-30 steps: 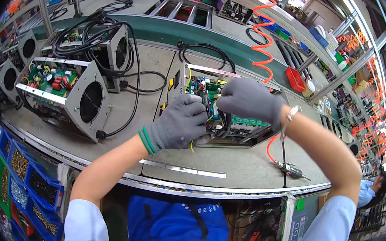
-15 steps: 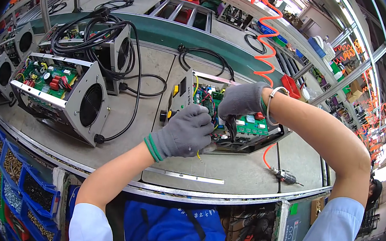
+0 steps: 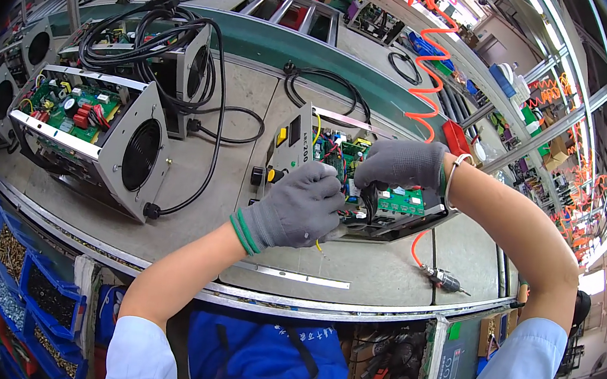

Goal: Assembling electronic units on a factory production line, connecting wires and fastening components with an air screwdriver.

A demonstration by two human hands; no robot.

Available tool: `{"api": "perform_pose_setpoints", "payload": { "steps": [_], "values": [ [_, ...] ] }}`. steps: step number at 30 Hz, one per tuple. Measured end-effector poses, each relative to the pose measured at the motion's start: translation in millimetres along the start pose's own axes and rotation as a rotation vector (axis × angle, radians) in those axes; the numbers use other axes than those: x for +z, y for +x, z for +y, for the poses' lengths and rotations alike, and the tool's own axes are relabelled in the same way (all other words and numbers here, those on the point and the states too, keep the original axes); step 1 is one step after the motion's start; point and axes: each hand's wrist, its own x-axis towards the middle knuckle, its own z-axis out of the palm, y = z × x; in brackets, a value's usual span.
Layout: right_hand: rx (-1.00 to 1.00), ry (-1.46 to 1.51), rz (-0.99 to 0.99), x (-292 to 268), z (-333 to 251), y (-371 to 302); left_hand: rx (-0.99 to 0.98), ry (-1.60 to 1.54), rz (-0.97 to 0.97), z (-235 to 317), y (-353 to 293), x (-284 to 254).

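Wire (image 3: pixel 338 151) arranging seems underway: over the open, grey, metal-cased unit (image 3: pixel 401 201) on the grey worktop (image 3: pixel 399 268), grey-gloved left hand (image 3: pixel 297 205) and right hand (image 3: pixel 399 164) curl, whether pinching I cannot tell; next likely needs fine finger control.

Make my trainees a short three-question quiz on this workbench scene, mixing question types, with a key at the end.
1. Which colour is the hose joined to the hand tool on the bench?
A) blue
B) orange
C) green

2. True or false: the right hand is gripping that hand tool.

3. Fill in "near" or "far": the loose metal strip lies on the ____ side of the opened unit, as seen from the person.

Key:
1. B
2. False; like the left hand, it is at the opened unit.
3. near
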Motion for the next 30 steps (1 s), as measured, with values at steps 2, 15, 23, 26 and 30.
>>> {"api": "perform_pose_setpoints", "payload": {
  "steps": [2, 15, 23, 26, 30],
  "values": [
    [0.207, -0.049, 0.05, 0, -19, -5, -0.009, -0.022, 0.01, -1, -2, -3],
    [0.31, 0.044, 0.096, 4, -10, -8, 0.023, 0.029, -0.012, -2, -4, 1],
    [0.337, 0.153, 0.126, 10, 10, -7, 0.037, 0.049, 0.007, 2, 0, 3],
    [0.207, 0.099, 0.164, 8, -14, -12, 0.014, 0.061, -0.028, 2, -4, 0],
    [0.061, -0.065, 0.161, 10, 23, 13, -0.089, 0.011, -0.078, 27, 9, -9]
  ]
}}
